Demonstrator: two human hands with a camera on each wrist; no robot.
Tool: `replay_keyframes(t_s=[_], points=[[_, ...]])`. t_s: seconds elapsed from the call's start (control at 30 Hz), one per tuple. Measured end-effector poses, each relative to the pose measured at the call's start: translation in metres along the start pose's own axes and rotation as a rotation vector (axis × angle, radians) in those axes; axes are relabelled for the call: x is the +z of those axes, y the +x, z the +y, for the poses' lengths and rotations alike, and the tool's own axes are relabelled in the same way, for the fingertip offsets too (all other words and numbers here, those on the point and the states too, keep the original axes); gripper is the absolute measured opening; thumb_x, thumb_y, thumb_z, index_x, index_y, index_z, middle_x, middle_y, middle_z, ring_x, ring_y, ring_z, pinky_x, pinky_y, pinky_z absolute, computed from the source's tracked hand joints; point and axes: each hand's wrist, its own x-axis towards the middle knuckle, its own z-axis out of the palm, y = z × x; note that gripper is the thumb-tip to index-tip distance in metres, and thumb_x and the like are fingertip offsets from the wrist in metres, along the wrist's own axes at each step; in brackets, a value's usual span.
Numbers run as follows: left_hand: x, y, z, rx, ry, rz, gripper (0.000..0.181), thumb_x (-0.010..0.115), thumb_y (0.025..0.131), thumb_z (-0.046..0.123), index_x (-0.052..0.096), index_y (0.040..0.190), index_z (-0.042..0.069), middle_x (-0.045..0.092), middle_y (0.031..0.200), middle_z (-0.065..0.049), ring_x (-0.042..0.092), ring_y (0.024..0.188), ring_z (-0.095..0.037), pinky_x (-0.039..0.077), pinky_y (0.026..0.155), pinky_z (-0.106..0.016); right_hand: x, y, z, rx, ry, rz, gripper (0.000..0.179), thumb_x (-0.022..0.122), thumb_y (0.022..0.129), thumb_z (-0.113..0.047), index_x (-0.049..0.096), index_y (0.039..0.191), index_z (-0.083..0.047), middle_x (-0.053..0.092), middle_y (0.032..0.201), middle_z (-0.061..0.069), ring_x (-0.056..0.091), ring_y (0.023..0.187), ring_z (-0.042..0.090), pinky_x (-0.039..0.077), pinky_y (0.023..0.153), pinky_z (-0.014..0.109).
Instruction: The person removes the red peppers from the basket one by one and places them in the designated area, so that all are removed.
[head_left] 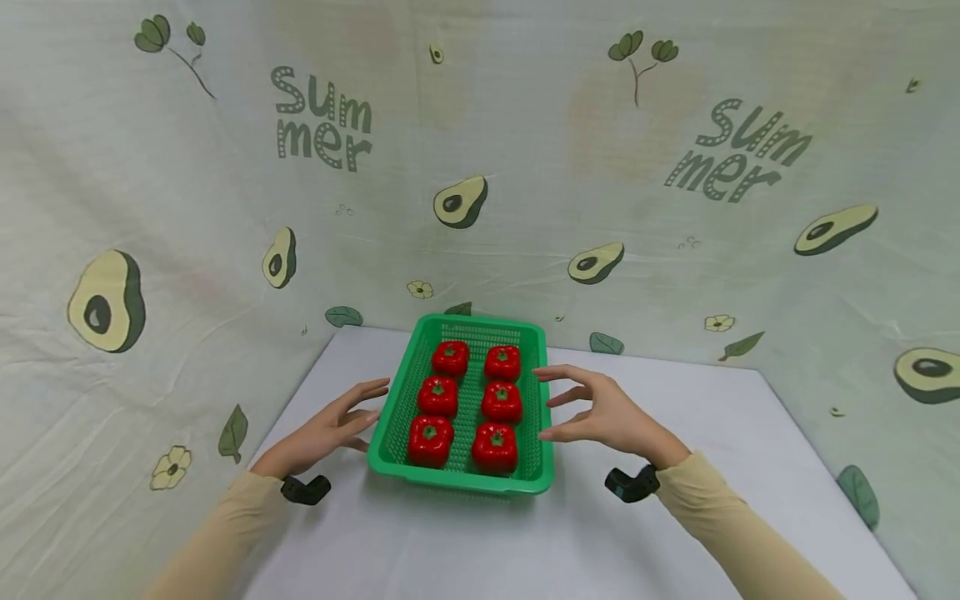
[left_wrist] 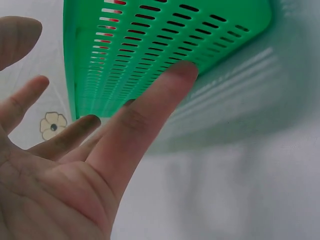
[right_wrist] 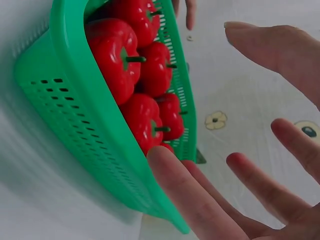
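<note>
Beside the green basket [head_left: 459, 480], left hand [head_left: 324, 435] and right hand [head_left: 609, 417] spread; level, equal side pressure should keep red peppers [head_left: 495, 450] settled.

Left hand [head_left: 326, 432] and right hand [head_left: 611, 410] — both loosely spread.

We find the head view bright and evenly lit, seemingly from above; small glints dot the red peppers [head_left: 431, 450], and soft shadow lies on the white table [head_left: 420, 550] beside the green basket [head_left: 465, 481]; we find both wrist views dimmer and greyer, slightly soft, with hazy shadows by the basket.
</note>
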Motion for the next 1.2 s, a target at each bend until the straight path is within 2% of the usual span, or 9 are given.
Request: replay_keyframes(t_s=[0.27,0.43,0.7,1.0,1.2], points=[[0.002,0.0,-0.007,0.022,-0.046,-0.026,0.055,0.049,0.106,0.024,0.028,0.157,0.03,0.026,0.159,0.002,0.041,0.136,-0.038,0.055,0.085,-0.049,0.01,0.018,0.003,0.014,0.023,-0.081,0.075,0.089,0.077,-0.024,0.052,0.142,-0.031,0.051,0.139,0.001,0.06,0.115,0.041,0.059,0.074,0.042],[0.005,-0.001,-0.009,0.008,-0.061,-0.034,0.053,0.049,0.107,0.026,0.03,0.156,0.03,0.026,0.159,0.003,0.042,0.135,-0.037,0.053,0.088,-0.05,0.018,0.029,0.006,0.019,0.052,-0.146,0.073,0.087,0.078,-0.018,0.053,0.142,-0.027,0.049,0.14,0.013,0.061,0.111,0.042,0.059,0.074,0.044],[0.009,0.002,-0.008,-0.003,-0.055,-0.034,0.049,0.047,0.107,0.027,0.035,0.154,0.028,0.028,0.158,0.0,0.043,0.134,-0.037,0.054,0.088,-0.048,0.027,0.039,0.003,0.049,0.023,-0.203,0.067,0.086,0.079,-0.015,0.056,0.137,-0.027,0.05,0.138,0.017,0.061,0.11,0.044,0.058,0.077,0.042],[0.009,0.006,-0.01,0.009,-0.093,-0.07,0.049,0.047,0.107,0.023,0.035,0.154,0.024,0.027,0.158,-0.011,0.06,0.118,-0.033,0.055,0.088,-0.047,0.035,0.047,0.007,0.078,-0.019,-0.226,0.066,0.087,0.078,-0.017,0.057,0.137,-0.025,0.052,0.135,0.02,0.063,0.106,0.039,0.058,0.074,0.041],[0.009,0.005,-0.007,-0.008,-0.091,-0.066,0.049,0.048,0.107,0.024,0.035,0.154,0.024,0.029,0.157,-0.012,0.063,0.116,-0.032,0.055,0.088,-0.046,0.039,0.051,0.009,0.073,-0.064,-0.252,0.065,0.087,0.078,-0.018,0.058,0.136,-0.024,0.054,0.133,0.019,0.064,0.104,0.038,0.059,0.072,0.04]])
